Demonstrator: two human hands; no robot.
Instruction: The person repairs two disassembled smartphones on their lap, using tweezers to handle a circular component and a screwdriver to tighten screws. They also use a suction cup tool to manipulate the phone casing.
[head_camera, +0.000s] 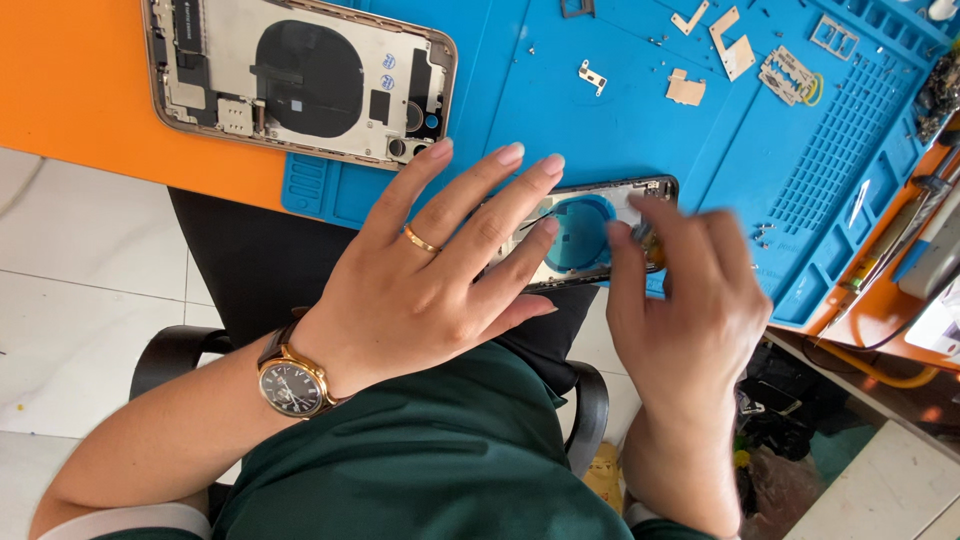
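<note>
Bright daylight washes over an orange tabletop (80, 90), and a blue silicone work mat (620, 120) covers its right part. Below, pale floor tiles (90, 290) with thin dark joints run off to the left. A black chair (240, 270) with curved armrests stands on them. At the right, a dim clutter of cables (780, 400) lies under the table's edge.

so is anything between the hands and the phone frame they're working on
Nothing visible. The left hand lies flat on the open phone frame at the mat edge, fingers spread over its left part. The right hand is at its right end, pinching a small, blurred tool, with no object between.
</note>
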